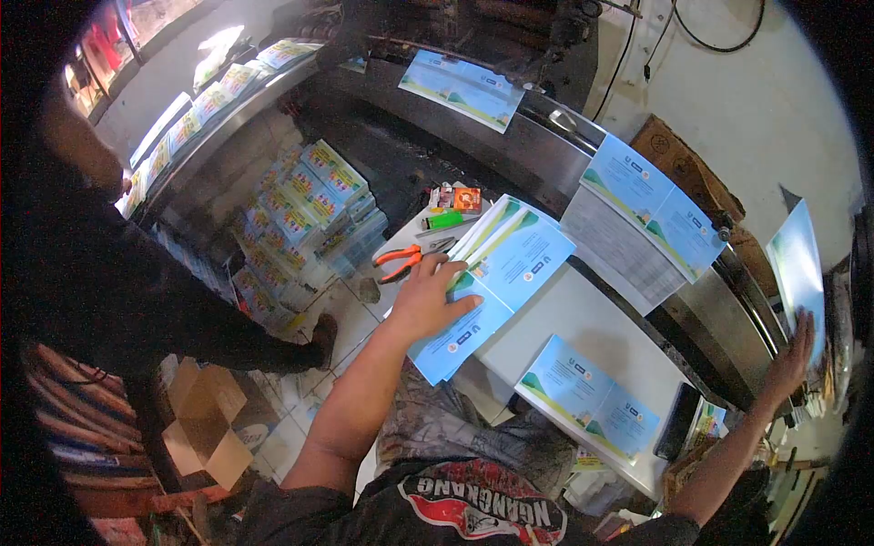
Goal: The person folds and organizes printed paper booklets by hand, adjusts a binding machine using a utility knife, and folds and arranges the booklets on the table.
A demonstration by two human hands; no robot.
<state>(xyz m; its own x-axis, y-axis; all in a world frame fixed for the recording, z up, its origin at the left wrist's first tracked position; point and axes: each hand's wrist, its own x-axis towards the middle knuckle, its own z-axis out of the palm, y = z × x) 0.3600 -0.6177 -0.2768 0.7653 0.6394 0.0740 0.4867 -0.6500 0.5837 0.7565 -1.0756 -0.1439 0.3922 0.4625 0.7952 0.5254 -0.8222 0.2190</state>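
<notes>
My left hand (432, 296) lies on a fanned stack of blue printed sheets (523, 250), its thumb and fingers apart. Just beyond that hand are pliers with orange handles (398, 264). A green lighter (443, 220) and a small orange-and-white pack (467, 199) lie behind the stack. Out to the far right, my right hand (792, 359) grips a printed sheet (797, 264) by its lower edge and holds it upright. Another blue sheet (592, 400) lies on the white table (528, 337) between my arms.
Printed sheets (651, 205) (462, 88) rest on the long metal machine beyond the table. A dark phone-like slab (678, 420) sits at the table's right end. Bundled prints (309, 205) are piled on the floor. A person in dark clothes (164, 282) stands at left, near an open cardboard box (208, 423).
</notes>
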